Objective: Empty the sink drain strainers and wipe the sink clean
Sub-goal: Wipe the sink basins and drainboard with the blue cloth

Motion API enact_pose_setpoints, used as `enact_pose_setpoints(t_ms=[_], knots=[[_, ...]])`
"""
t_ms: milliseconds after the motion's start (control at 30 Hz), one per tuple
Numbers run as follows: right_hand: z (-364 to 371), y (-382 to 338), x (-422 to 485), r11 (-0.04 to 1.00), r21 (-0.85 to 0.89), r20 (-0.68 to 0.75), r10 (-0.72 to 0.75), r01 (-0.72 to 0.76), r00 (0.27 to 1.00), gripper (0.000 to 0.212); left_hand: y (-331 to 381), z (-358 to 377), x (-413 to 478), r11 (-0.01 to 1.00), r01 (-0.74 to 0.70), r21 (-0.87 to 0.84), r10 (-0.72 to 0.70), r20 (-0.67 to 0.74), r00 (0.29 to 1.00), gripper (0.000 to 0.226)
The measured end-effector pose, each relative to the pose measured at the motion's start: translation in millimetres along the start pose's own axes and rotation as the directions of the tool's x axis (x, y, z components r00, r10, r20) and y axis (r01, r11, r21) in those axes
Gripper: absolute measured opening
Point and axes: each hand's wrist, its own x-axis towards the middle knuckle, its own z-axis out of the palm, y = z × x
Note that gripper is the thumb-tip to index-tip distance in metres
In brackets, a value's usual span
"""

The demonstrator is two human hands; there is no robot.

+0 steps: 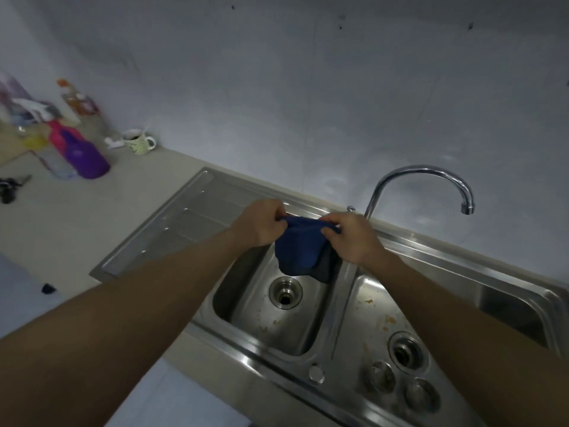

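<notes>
A dark blue cloth (300,251) hangs over the far end of the left sink basin (243,306). My left hand (261,223) pinches its left top corner and my right hand (351,238) pinches its right top corner, stretching the top edge between them. Below the cloth the left drain (285,293) stands open, with no strainer in it. The right basin (366,309) shows orange food specks and its own open drain (407,352). Two round metal strainers (381,376) (421,395) lie on the right basin's floor beside that drain.
A chrome gooseneck tap (421,172) arches over the back of the right basin. The ribbed drainboard (184,223) lies left of the basins. On the far left counter stand a purple bottle (87,158), a mug (140,144) and several other bottles. A grey wall rises behind.
</notes>
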Motion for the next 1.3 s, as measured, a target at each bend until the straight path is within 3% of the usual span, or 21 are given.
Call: enact_pose_setpoints(t_ms=[267, 333, 433, 667, 733, 800, 867, 967, 1100, 1300], knots=[[41, -58, 60, 0.995, -0.011, -0.197, -0.096, 0.095, 0.976, 0.024, -73, -47, 24, 0.999, -0.049, -0.007, 0.047, -0.143, 0.989, 0.009], [63, -71, 68, 0.989, 0.017, -0.186, -0.14, 0.146, 0.973, 0.024, -105, -50, 22, 0.998, -0.07, 0.003, 0.069, -0.148, 0.987, 0.007], [111, -82, 74, 0.988, 0.059, -0.06, -0.14, 0.144, 0.988, 0.023, -159, -42, 7, 0.995, -0.094, 0.043, 0.098, -0.121, 0.988, 0.007], [253, -85, 46, 0.968, 0.233, 0.215, 0.045, -0.096, 0.976, 0.02, -275, 6, -51, 0.994, -0.039, 0.102, 0.013, 0.241, 0.971, 0.01], [281, -86, 39, 0.93, 0.275, 0.249, 0.175, -0.243, 0.953, 0.024, -294, 14, -60, 0.993, -0.068, 0.096, 0.033, 0.328, 0.944, 0.011], [299, -90, 40, 0.837, 0.367, 0.184, 0.362, -0.405, 0.914, 0.033, -307, 19, -61, 0.992, -0.106, 0.065, 0.073, 0.381, 0.922, 0.009], [310, -96, 48, 0.756, 0.452, 0.116, 0.476, -0.473, 0.872, 0.057, -316, 23, -57, 0.993, -0.113, 0.016, 0.101, 0.335, 0.937, 0.006], [329, -105, 67, 0.753, 0.396, 0.156, 0.509, -0.526, 0.847, 0.089, -327, 29, -42, 0.994, -0.109, 0.025, 0.105, 0.136, 0.985, 0.014], [360, -111, 84, 0.769, 0.184, 0.074, 0.61, -0.612, 0.789, 0.074, -337, 42, -5, 0.988, -0.111, 0.105, 0.112, -0.003, 0.994, 0.037], [355, -69, 140, 0.772, 0.2, -0.059, 0.624, -0.603, 0.779, 0.065, -345, 77, 27, 0.962, -0.005, 0.275, 0.01, -0.016, 1.0, 0.052]])
